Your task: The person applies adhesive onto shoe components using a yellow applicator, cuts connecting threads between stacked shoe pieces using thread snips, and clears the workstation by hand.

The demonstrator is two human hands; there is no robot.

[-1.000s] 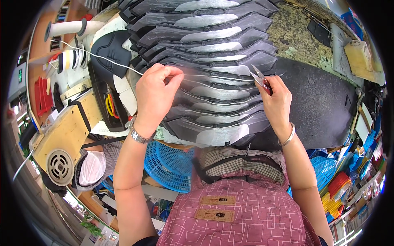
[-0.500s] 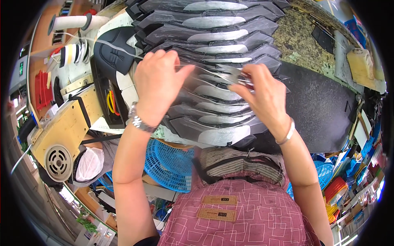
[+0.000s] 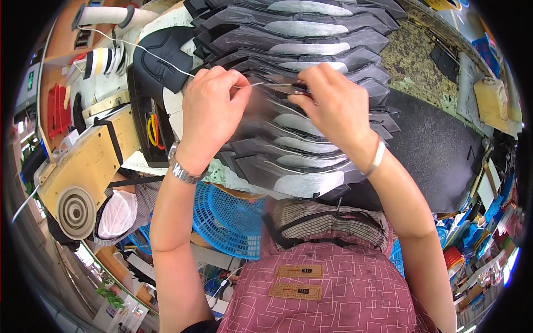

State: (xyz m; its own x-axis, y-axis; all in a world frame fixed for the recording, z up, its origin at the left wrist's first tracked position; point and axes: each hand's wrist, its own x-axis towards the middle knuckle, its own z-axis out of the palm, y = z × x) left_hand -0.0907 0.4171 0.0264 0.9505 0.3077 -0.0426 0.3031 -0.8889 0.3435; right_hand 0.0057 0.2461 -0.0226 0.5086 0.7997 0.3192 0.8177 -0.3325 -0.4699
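My left hand (image 3: 214, 111) is closed in a pinch on a thin white cord (image 3: 161, 57), whose short end sticks out past the fingertips. From there the cord runs back over a black moulded piece (image 3: 164, 58) to a white spool (image 3: 105, 16) at the upper left. In my right hand (image 3: 336, 105) is a small pair of scissors (image 3: 288, 85), its blades pointing left toward the cord's end; the fingers hide most of its handles. Both hands are above a long overlapping row of dark grey curved pieces with pale oval patches (image 3: 308, 49).
A black mat (image 3: 433, 150) lies to the right of the row. On the left are a dark tray (image 3: 145, 111) with yellow-and-red-handled tools and a wooden board (image 3: 89, 152). Blue plastic baskets (image 3: 230, 222) stand below the table edge.
My right hand has moved left and up with the scissors, closer to my left hand. The cord from the spool is now drawn straighter. The whole view has shifted slightly.
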